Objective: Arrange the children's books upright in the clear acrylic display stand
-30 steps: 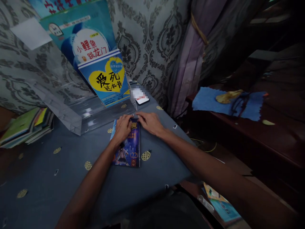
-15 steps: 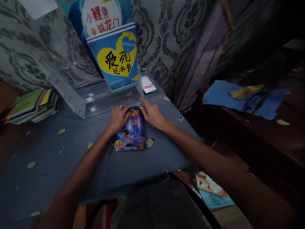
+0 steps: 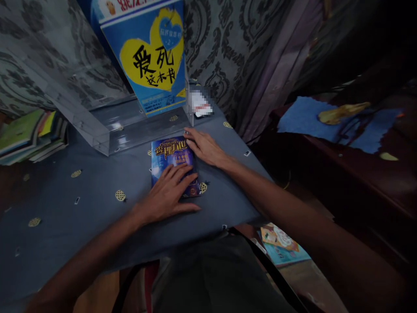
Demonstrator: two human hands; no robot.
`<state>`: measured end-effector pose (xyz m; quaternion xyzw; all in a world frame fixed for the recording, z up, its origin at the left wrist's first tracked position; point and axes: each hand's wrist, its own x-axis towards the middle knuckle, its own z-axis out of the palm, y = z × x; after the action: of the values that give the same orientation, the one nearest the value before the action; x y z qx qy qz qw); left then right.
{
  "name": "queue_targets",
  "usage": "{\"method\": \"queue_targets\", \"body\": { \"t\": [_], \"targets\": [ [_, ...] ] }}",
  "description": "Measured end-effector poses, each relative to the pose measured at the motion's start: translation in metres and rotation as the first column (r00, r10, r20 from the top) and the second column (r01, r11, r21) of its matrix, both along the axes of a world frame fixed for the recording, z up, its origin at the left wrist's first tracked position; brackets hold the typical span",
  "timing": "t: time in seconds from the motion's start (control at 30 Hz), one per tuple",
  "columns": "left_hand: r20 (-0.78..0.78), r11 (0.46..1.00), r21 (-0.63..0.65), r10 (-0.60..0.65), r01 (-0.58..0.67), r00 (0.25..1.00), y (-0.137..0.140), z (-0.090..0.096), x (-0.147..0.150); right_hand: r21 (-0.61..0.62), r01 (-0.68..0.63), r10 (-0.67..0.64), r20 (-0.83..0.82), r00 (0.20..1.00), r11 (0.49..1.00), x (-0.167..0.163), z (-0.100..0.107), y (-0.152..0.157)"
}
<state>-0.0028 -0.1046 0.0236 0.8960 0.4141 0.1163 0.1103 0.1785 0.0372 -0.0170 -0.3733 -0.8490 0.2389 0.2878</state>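
A small dark-blue book (image 3: 171,152) with gold lettering lies flat and face up on the table, its lower cover partly hidden by my fingers. My left hand (image 3: 171,187) rests over the lower part of that book, palm down with fingers spread and the thumb off its near edge. At the book's upper right edge is my right hand (image 3: 205,148), fingers stretched out and touching the cover's side. Behind the book stands a clear acrylic rack (image 3: 100,134), holding a blue book with a yellow heart (image 3: 153,65) upright and slightly tilted.
A pile of books (image 3: 29,134) sits at the table's left. A white card-like item (image 3: 200,104) lies right of the rack. Beyond the right table edge (image 3: 252,182), a dark red surface carries a blue cloth (image 3: 302,117). More books (image 3: 283,245) lie below.
My left hand has moved from the book's top edge down onto its lower part, fingers spreading. My right hand stays by the upper right edge. The view has tipped downward.
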Motion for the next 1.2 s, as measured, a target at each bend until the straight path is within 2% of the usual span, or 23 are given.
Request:
{"method": "queue_targets", "body": {
  "t": [0.13, 0.5, 0.73, 0.83, 0.97, 1.1, 1.2],
  "targets": [
    [-0.046, 0.996, 0.085, 0.031, -0.027, 0.998, -0.012, -0.008, -0.002, 0.022, 0.02, -0.02, 0.019, 1.0, 1.0, -0.001, -0.001, -0.002],
    [0.074, 0.948, 0.319, -0.018, -0.006, 0.997, -0.012, -0.018, -0.003, 0.049, 0.021, -0.023, 0.031, 0.999, 0.999, 0.0, -0.002, -0.003],
    [0.065, 0.973, 0.227, 0.014, -0.028, 0.998, -0.012, -0.019, -0.006, 0.098, 0.019, -0.029, 0.108, 0.994, 0.995, -0.005, 0.0, -0.018],
    [0.108, 0.986, 0.168, -0.021, 0.003, 0.994, -0.008, -0.013, -0.015, 0.131, -0.001, -0.022, 0.173, 0.985, 0.991, -0.004, 0.0, -0.039],
    [0.272, 0.992, 0.112, -0.079, 0.05, 0.959, 0.001, -0.01, -0.029, 0.138, -0.072, 0.036, 0.247, 0.968, 0.988, 0.008, -0.002, -0.08],
    [0.352, 0.989, 0.143, -0.01, -0.043, 0.936, 0.011, -0.019, -0.04, 0.155, -0.163, 0.105, 0.328, 0.939, 0.974, 0.025, -0.003, -0.114],
    [0.33, 0.968, 0.146, 0.149, -0.206, 0.932, 0.016, -0.029, -0.047, 0.175, -0.185, 0.11, 0.371, 0.922, 0.967, 0.031, -0.004, -0.125]
  ]
}}
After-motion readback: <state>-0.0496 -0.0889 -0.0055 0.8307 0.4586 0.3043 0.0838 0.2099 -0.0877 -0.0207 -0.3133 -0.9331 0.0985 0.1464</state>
